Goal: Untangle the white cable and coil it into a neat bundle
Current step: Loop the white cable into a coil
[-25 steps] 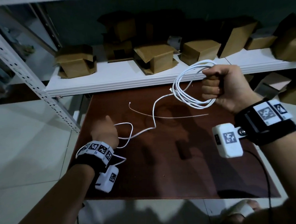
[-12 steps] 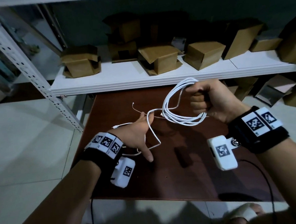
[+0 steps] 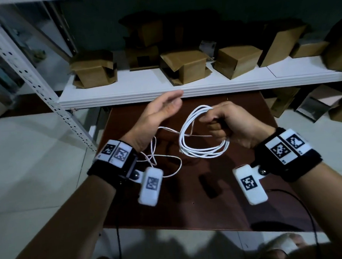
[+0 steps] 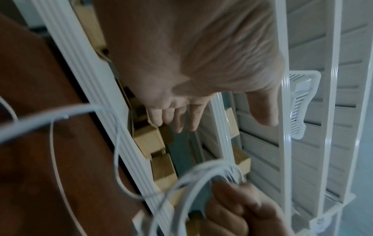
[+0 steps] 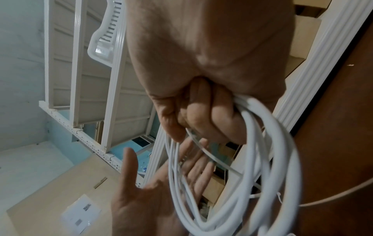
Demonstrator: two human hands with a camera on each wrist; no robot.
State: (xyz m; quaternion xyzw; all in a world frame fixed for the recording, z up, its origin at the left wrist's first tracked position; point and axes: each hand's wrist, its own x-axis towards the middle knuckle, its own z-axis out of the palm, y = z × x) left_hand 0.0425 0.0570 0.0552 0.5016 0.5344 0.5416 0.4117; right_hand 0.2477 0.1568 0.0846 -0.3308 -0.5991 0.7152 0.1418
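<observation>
My right hand (image 3: 223,120) grips a coil of several loops of the white cable (image 3: 203,151) above the brown table; in the right wrist view my fist (image 5: 203,118) closes round the loops (image 5: 262,183). My left hand (image 3: 163,109) is raised to the left of the coil, palm open, fingers straight, holding nothing; the left wrist view shows its fingers (image 4: 177,118) spread. The loose tail of the cable (image 3: 162,164) trails from the coil down onto the table under my left wrist.
The brown table (image 3: 211,213) lies below both hands. Behind it a white shelf (image 3: 143,85) carries several cardboard boxes (image 3: 184,66). A perforated metal upright (image 3: 43,91) stands at the left. More boxes (image 3: 314,104) sit on the floor at the right.
My left hand has let go of the cable tail and risen from the table to beside the coil, palm open. My right hand has stayed closed on the coil and moved slightly lower and closer.
</observation>
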